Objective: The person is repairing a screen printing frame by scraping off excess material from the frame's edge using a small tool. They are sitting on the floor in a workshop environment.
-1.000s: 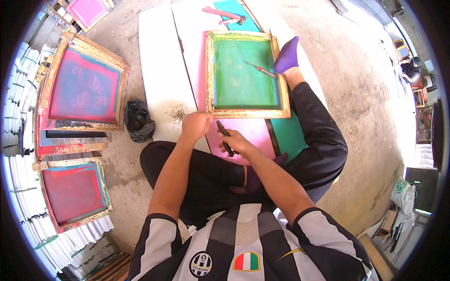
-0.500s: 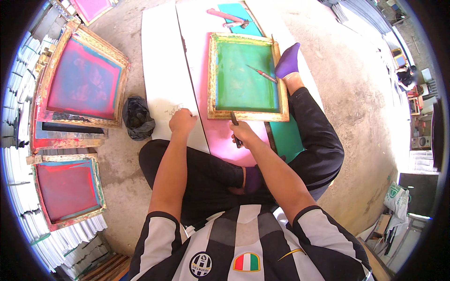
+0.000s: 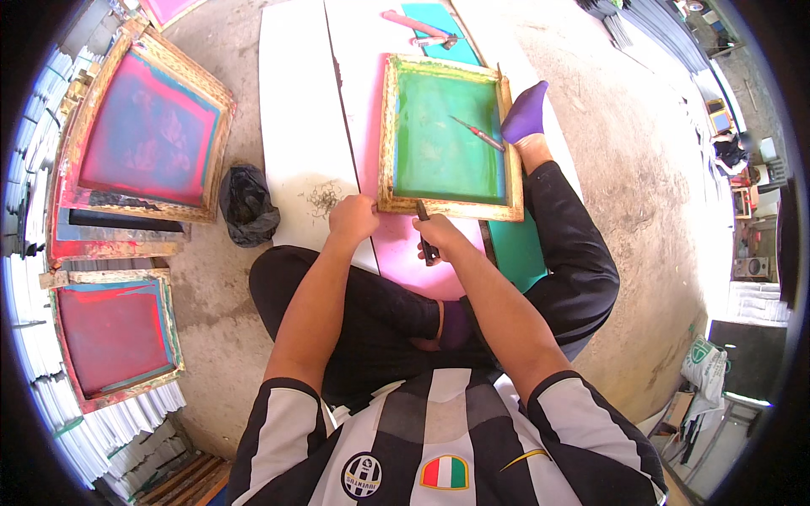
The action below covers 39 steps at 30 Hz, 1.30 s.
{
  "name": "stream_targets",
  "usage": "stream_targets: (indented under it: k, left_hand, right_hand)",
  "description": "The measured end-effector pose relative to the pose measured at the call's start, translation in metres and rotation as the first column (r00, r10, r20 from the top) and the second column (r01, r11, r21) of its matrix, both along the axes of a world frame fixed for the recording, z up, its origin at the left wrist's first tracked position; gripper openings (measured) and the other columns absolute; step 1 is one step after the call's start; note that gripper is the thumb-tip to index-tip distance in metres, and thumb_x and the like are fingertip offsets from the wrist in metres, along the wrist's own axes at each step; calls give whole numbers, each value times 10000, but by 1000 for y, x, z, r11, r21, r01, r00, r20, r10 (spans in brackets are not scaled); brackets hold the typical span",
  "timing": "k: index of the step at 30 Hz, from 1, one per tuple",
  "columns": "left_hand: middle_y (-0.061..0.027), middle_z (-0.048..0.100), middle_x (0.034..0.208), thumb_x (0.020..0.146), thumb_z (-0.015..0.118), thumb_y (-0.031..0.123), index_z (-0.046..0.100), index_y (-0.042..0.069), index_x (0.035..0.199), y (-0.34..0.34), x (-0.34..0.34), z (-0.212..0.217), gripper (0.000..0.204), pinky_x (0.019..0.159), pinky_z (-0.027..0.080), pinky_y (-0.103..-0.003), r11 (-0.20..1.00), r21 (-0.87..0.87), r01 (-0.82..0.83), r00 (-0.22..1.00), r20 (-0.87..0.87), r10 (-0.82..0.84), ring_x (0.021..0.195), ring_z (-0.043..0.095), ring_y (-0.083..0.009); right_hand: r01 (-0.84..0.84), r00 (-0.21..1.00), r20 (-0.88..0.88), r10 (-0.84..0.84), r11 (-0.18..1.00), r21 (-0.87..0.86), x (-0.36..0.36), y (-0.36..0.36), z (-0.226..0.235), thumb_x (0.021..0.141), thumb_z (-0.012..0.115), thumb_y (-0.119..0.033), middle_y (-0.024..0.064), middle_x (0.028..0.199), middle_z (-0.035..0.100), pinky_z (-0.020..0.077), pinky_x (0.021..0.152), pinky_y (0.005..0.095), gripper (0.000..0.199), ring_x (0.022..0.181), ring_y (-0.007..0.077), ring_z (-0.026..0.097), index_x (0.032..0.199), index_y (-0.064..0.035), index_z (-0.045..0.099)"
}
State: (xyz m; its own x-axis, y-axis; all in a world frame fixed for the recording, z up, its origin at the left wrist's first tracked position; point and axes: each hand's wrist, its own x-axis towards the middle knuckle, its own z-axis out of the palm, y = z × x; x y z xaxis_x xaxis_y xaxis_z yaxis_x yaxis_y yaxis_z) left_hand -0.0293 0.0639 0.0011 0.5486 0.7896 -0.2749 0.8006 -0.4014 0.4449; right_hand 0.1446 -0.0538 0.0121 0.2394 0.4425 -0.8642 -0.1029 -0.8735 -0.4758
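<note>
Head view, looking down at a seated person. The wooden screen frame (image 3: 447, 135) with green mesh lies at upper centre on a white board (image 3: 299, 126). The left hand (image 3: 353, 218) touches its near left corner, fingers curled closed on the edge. The right hand (image 3: 440, 238), just right, grips a dark tool (image 3: 425, 229) pointing up-frame against the frame's near rail.
</note>
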Motion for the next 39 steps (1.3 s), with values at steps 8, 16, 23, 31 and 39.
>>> stream_targets:
  k: [8, 16, 23, 31, 39]
  left_hand:
    - [-186, 734, 908, 814, 638, 176, 762, 109, 885, 1, 0, -3, 158, 772, 568, -524, 1000, -2, 19, 1000, 1, -19, 882, 713, -395]
    - [-213, 729, 905, 811, 642, 164, 755, 86, 880, 2, 4, -5, 154, 775, 569, -528, 999, 21, 40, 999, -26, -40, 877, 710, -411]
    - [-225, 721, 901, 779, 629, 155, 744, 52, 856, 1, 2, -5, 173, 785, 568, -527, 998, -35, 58, 998, -32, -59, 877, 702, -427]
    - [-216, 717, 917, 768, 619, 175, 745, 67, 906, 3, 1, -18, 216, 788, 560, -527, 996, -40, 85, 996, -10, -86, 886, 693, -431]
    - [-195, 738, 1031, 789, 643, 184, 739, 84, 1075, -5, -12, -19, 318, 867, 557, -495, 992, -94, 78, 991, 120, -67, 976, 702, -397]
  right_hand:
    - [-52, 990, 136, 46, 998, 42, 1, 0, 10, 988, 588, -292, 136, 700, 599, 484, 477, 450, 344, 565, 240, 604, 986, 53, 576]
    - [-220, 944, 240, 226, 974, -49, 11, 1, -11, 942, 583, -223, 210, 791, 668, 552, 539, 501, 307, 613, 286, 665, 1024, 70, 622]
    - [-302, 792, 524, 314, 947, -112, -14, -6, 13, 932, 570, -180, 279, 1182, 698, 548, 956, 520, 345, 1130, 426, 681, 1197, 25, 652]
    - [-305, 792, 538, 288, 951, -61, -16, -14, 5, 944, 522, -148, 283, 1187, 696, 529, 988, 528, 332, 1140, 440, 674, 1218, -10, 649]
    - [-270, 760, 631, 156, 959, 87, -14, -24, -34, 863, 628, -184, 280, 1008, 725, 559, 916, 521, 259, 999, 442, 708, 1052, -17, 688]
